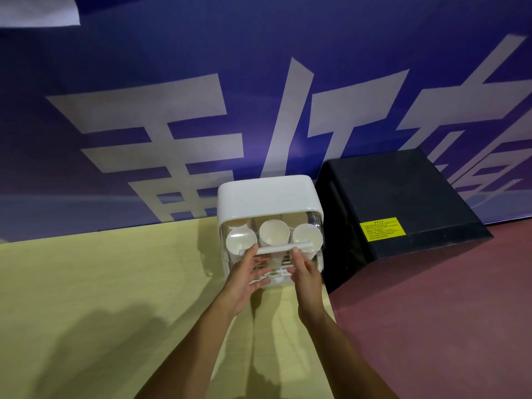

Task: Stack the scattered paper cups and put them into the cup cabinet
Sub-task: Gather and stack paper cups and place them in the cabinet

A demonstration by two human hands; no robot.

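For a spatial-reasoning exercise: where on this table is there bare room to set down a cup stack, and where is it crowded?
Bare: the yellow table left of the cup cabinet, back to the blue banner. Crowded: the cabinet's front, where the left hand and right hand meet its handle, and its right side, beside the black box.

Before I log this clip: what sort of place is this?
Probably an office or event drinks corner: a blue banner with white lettering, a cup cabinet holding paper cups on a yellow table, a black box beside it.
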